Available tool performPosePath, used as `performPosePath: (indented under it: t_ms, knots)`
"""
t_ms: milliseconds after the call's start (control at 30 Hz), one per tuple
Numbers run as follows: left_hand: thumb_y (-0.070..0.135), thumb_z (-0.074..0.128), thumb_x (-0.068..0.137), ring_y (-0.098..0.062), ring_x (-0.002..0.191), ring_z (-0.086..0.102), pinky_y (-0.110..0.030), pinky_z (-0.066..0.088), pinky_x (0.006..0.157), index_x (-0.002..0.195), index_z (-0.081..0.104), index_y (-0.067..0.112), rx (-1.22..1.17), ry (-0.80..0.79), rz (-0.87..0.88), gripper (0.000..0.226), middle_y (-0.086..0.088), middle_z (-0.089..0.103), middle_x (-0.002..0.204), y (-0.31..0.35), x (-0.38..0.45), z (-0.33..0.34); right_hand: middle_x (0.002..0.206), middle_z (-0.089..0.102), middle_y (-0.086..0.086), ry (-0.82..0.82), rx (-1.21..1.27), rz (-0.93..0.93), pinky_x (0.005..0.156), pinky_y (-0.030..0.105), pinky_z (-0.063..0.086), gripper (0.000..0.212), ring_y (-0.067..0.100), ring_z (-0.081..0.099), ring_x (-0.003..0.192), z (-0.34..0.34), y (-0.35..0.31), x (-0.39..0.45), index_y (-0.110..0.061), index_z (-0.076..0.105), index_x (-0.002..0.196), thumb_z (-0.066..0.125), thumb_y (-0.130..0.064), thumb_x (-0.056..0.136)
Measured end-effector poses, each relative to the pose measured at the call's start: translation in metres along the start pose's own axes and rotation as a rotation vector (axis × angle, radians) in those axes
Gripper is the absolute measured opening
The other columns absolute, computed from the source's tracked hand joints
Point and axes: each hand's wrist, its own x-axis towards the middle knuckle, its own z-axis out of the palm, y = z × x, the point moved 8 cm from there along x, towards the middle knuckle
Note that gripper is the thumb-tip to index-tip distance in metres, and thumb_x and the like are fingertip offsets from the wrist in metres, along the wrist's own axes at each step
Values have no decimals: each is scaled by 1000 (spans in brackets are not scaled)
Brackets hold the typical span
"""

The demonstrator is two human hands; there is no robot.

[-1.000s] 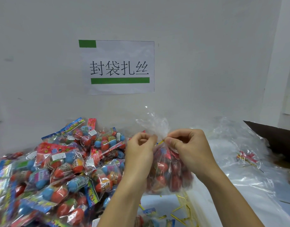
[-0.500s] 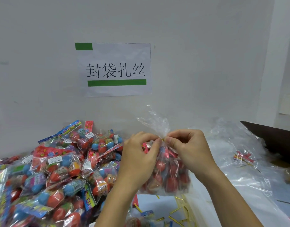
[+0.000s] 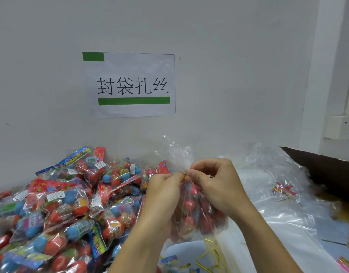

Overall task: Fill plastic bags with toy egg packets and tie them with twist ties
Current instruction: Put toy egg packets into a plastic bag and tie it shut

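Observation:
A clear plastic bag (image 3: pixel 197 213) filled with red toy egg packets hangs in front of me, its gathered top (image 3: pixel 179 154) sticking up. A gold twist tie (image 3: pixel 185 175) sits at the bag's neck. My left hand (image 3: pixel 162 196) pinches the neck and tie from the left. My right hand (image 3: pixel 217 186) pinches them from the right, with thumb and forefinger at the tie. The two hands' fingertips nearly meet.
A big heap of toy egg packets (image 3: pixel 67 209) covers the table's left side. Loose gold twist ties (image 3: pixel 207 259) lie below the bag. Clear plastic bags (image 3: pixel 284 203) are spread on the right, beside a dark cardboard box (image 3: pixel 327 168). A paper sign (image 3: pixel 130 85) hangs on the wall.
Both hands stay at the bag's neck. My left hand's fingers have shifted round the neck, and the gold tie now shows between the fingertips.

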Motion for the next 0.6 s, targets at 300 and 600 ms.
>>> performPosePath:
  t_ms: [300, 600]
  knots:
    - [38, 66, 91, -8, 91, 64, -26, 44, 70, 92, 68, 25, 208, 193, 214, 13, 11, 70, 92, 25, -4, -14, 54, 59, -11, 18, -50, 63, 57, 18, 44, 21, 5, 55, 53, -19, 2, 4, -17, 68, 75, 64, -19, 96]
    - [22, 48, 104, -39, 79, 57, -32, 53, 68, 126, 57, 2, -101, -320, -79, 31, -25, 59, 93, -6, 1, 31, 68, 60, -15, 204, -99, 110, 66, 19, 46, 18, 0, 55, 62, -54, -12, 1, -18, 68, 82, 60, -27, 95]
